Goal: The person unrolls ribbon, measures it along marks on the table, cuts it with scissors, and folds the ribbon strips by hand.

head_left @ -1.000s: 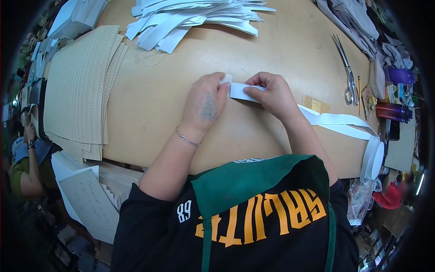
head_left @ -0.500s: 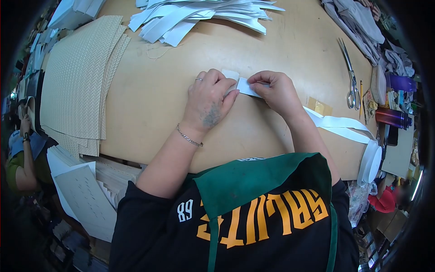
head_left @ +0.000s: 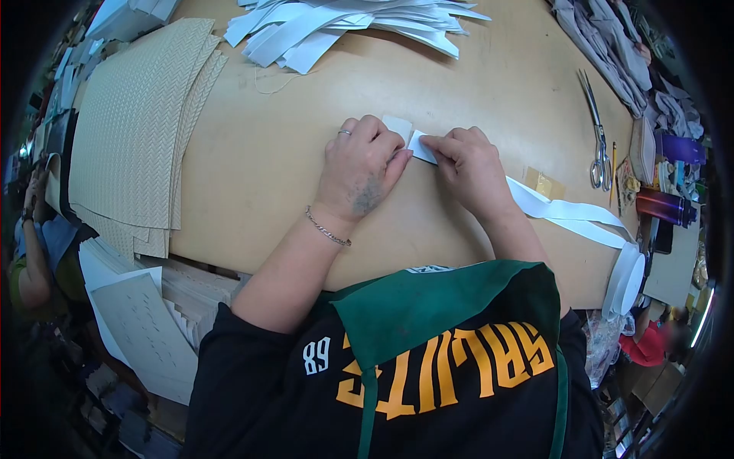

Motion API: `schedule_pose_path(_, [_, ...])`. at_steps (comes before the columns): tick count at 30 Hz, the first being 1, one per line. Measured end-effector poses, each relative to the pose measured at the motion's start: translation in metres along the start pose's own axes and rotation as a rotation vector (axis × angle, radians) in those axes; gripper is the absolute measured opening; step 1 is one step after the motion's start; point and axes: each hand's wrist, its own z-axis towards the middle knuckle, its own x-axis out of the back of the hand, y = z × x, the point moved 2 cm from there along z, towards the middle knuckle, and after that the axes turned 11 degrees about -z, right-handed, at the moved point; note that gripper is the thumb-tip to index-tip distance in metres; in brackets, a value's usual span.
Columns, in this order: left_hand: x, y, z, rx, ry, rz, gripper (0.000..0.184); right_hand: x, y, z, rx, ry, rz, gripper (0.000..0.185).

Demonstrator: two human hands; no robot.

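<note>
My left hand (head_left: pixel 361 164) is closed, its curled fingers and thumb on a small pale card piece (head_left: pixel 397 127) lying on the table. Just to the right, my right hand (head_left: pixel 468 164) pinches the end of a white tape (head_left: pixel 423 147), index finger on top. That tape end is right beside the card piece; whether they overlap is hidden by my left fingertips. Beyond my right forearm the tape continues in a loose fold (head_left: pixel 569 210) to a white roll (head_left: pixel 627 275) at the table's right edge.
White strips (head_left: pixel 344 27) are heaped at the back. Woven-textured sheets (head_left: pixel 126 145) are stacked on the left. Scissors (head_left: pixel 598 138) and a pencil (head_left: pixel 613 172) lie on the right, near a brown tape piece (head_left: pixel 544 182). Other people are partly visible at both sides.
My right index finger has straightened and now presses on the tape end. The whole view has shifted slightly; my left hand keeps its hold on the card piece.
</note>
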Motion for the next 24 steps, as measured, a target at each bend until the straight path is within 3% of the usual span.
schedule_pose_path(7, [-0.0002, -0.0004, 0.0005, 0.001, -0.002, -0.004, 0.012, 0.0042, 0.0011, 0.0037, -0.039, -0.109, 0.035, 0.018])
schedule_pose_path(24, [-0.0004, 0.0002, 0.0003, -0.008, -0.015, 0.014, 0.015, -0.0009, 0.0045, 0.0033, 0.018, 0.014, -0.036, 0.018])
